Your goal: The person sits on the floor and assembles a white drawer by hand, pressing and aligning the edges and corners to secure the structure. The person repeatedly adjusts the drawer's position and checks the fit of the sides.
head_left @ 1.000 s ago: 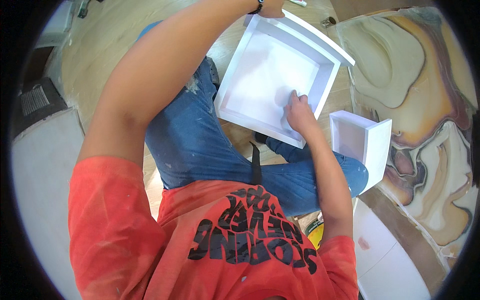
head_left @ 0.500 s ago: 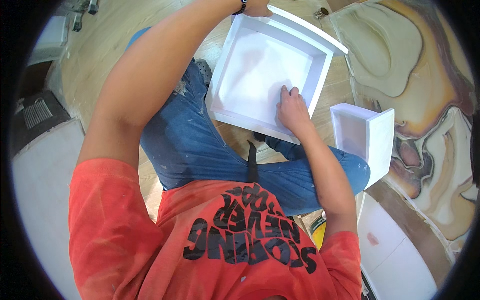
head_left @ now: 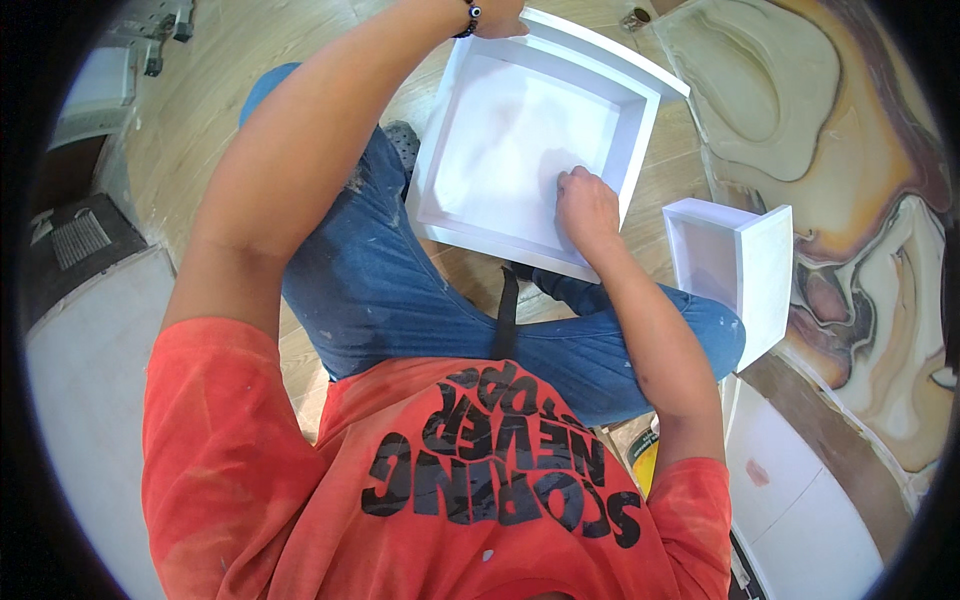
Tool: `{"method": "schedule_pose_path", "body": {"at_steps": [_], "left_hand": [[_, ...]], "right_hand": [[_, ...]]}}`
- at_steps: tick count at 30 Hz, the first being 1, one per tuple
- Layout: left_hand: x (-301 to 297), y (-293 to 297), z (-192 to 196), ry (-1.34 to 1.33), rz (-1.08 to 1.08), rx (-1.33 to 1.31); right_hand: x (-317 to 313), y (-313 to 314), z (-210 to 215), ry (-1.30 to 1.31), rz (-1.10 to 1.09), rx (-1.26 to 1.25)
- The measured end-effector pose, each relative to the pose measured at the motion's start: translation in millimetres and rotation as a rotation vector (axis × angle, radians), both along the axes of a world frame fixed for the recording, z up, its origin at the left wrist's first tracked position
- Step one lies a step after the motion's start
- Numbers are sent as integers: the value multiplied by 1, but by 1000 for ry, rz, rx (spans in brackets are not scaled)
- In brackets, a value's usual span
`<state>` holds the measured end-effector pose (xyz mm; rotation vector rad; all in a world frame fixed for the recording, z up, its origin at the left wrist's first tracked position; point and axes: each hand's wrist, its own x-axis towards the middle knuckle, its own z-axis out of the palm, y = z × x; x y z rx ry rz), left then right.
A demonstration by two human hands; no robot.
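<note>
A white drawer (head_left: 535,150), shaped like an open shallow box with a wider front panel at its far side, rests tilted in front of my crossed legs. My left hand (head_left: 500,18) grips its far left corner by the front panel; the picture's top edge cuts part of that hand off. Inside the drawer, my right hand (head_left: 588,205) presses on the bottom near the right wall, its fingers curled inward. Whatever may be under those fingers is hidden.
A smaller white drawer (head_left: 765,270) stands to the right beside my knee. Beyond it lies a large marbled panel (head_left: 850,130). A white board (head_left: 800,490) is at lower right, near a yellow container (head_left: 645,465). A small round object (head_left: 635,18) sits on the wood floor.
My right hand's fingers have curled in more, with the hand still on the drawer's bottom. The view has shifted slightly, and my left hand stays at the far corner.
</note>
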<state>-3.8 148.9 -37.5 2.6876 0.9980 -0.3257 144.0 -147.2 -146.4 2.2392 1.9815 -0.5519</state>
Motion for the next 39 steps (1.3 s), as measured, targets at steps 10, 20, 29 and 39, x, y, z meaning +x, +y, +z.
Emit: {"method": "schedule_pose_path", "body": {"at_steps": [10, 20, 29, 39], "left_hand": [[-3, -1, 9, 29, -24, -29], [9, -3, 7, 14, -82, -26], [11, -6, 11, -15, -70, -45], [-9, -7, 18, -40, -62, -71]], "right_hand": [[68, 44, 68, 317, -409, 416], [205, 10, 52, -241, -784, 179], [15, 46, 61, 424, -480, 73], [11, 56, 9, 252, -591, -155]]}}
